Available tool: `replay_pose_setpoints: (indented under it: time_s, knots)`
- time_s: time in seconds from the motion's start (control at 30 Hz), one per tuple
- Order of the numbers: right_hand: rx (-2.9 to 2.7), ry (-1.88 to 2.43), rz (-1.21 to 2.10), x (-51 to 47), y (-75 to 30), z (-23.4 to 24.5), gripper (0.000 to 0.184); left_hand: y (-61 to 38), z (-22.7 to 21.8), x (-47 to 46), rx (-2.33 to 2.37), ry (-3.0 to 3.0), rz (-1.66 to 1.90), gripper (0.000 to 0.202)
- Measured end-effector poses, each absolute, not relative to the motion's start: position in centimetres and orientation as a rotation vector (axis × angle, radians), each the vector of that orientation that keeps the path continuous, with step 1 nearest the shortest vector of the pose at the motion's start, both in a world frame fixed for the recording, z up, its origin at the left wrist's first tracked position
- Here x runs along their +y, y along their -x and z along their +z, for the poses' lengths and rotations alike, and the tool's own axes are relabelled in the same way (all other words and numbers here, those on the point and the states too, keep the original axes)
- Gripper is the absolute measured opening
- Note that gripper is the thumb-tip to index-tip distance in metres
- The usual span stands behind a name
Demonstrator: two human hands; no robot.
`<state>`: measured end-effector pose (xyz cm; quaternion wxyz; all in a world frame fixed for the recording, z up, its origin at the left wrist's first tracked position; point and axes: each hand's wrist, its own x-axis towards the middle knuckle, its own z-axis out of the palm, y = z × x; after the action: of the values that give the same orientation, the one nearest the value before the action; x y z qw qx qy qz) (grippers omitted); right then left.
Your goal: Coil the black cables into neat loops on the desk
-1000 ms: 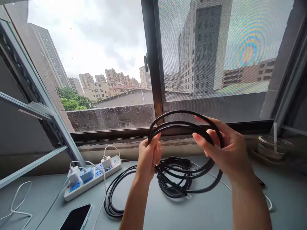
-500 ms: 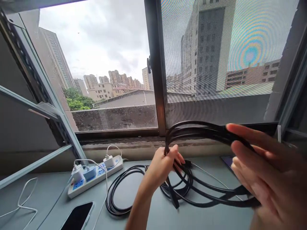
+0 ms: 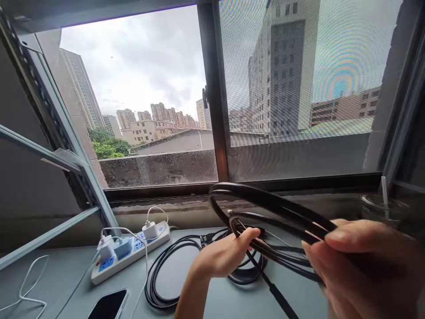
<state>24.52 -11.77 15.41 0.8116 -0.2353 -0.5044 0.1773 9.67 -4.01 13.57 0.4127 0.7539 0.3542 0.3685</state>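
Note:
A looped black cable [image 3: 272, 201] is held up between my two hands above the desk. My left hand [image 3: 226, 254] closes on its left side, with thumb and fingers around the strands. From there a cable end with a thick black sleeve [image 3: 282, 299] hangs down to the right. On the other side, my right hand [image 3: 368, 261] pinches the bundled loops between thumb and fingers; it is close to the camera and somewhat blurred. Behind my left hand another coiled black cable [image 3: 245, 277] lies on the desk, partly hidden. A further black coil [image 3: 154, 277] lies to the left.
A white power strip [image 3: 131, 252] with plugged-in chargers stands at the left, by the window wall. A phone [image 3: 108, 305] lies near the front edge of view. A cup with a straw [image 3: 381, 206] stands at the right. Metal frame bars [image 3: 76, 146] rise at the left.
My right hand has closed from spread fingers onto the loops. The held cable has lowered and tilted, and its sleeved end has swung to the right. The view has shifted slightly.

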Motion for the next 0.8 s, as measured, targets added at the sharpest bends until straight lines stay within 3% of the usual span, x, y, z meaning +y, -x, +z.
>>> replay_pose_setpoints:
  time_s: [0.1, 0.23, 0.4, 0.5, 0.67, 0.8]
  knots:
    - [-1.009, 0.363, 0.549, -9.9, -24.3, 15.4, 0.007, -9.1, 13.4, -3.6, 0.949, -2.008, 0.711, 0.032]
    - [-1.028, 0.256, 0.668, -5.6, -25.4, 14.7, 0.007, -10.3, 12.7, -1.9, 1.051, -1.805, 1.004, 0.040]
    - [-0.988, 0.399, 0.676, -1.3, -25.6, 13.9, 0.041, -12.3, 12.8, -0.4, 0.872, -1.369, 1.493, 0.047]
    - [-1.067, 0.611, 0.571, -0.4, -25.3, 13.5, 0.053, -12.3, 13.4, -0.7, 0.710, -1.238, 1.604, 0.040]
    - [-1.204, 0.819, 0.477, -0.6, -26.0, 13.1, 0.056, -11.2, 14.0, -0.6, 0.688, -1.382, 1.698, 0.036]
    - [-1.393, 0.890, 0.404, -1.1, -26.4, 13.1, 0.045, -9.9, 14.0, 0.1, 0.833, -1.607, 1.640, 0.032]
